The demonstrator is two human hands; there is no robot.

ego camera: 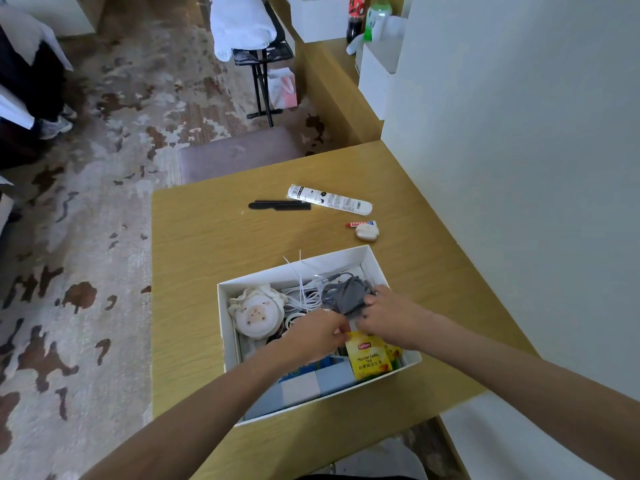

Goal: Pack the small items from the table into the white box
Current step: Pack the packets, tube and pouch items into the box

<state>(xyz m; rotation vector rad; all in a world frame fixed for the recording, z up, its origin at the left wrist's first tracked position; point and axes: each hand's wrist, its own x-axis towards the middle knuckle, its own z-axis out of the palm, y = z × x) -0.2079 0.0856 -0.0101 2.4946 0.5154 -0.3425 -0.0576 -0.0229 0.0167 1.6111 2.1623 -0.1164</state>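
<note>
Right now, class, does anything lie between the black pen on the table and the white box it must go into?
Nothing visible does. Only bare table separates the black pen from the white box, whose top is open.

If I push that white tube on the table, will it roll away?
Probably not far: one end of the white tube looks flattened, so it would likely slide or swing round. It looks soft-walled, so it may dent when squeezed.
</note>
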